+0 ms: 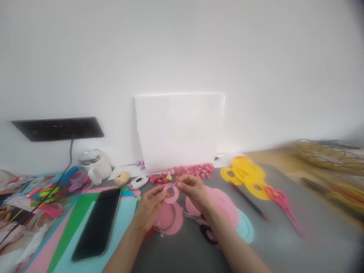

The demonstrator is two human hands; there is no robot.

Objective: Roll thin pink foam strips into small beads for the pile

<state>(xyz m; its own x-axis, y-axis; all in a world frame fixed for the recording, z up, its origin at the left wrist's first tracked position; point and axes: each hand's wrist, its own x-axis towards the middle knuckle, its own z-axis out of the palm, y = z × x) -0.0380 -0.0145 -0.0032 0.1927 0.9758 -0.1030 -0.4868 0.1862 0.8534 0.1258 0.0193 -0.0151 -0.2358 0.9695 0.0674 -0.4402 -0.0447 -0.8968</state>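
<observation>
A pink paper ring (pixel 173 197) is held up over the grey mat between both hands. My left hand (pixel 151 207) pinches its left side. The fingers of my right hand (pixel 193 190) are closed at its upper right edge; whether they grip the ring or a small scrap there is hard to make out. Below the ring lie pink paper circles (pixel 178 219) and a round metal hoop. Under my right wrist sits a pair of black-handled scissors (pixel 207 234), partly hidden, beside a stack of larger pink paper discs (pixel 224 204).
At left, a phone (pixel 98 223) rests on coloured paper sheets (pixel 61 231); behind stands a white mug (pixel 96 167). Small red-pink pieces (pixel 196 171) line the front of a white board (pixel 180 131). Rightward are yellow paper rings (pixel 246 172), a pencil (pixel 248 201) and pink scissors (pixel 284 206).
</observation>
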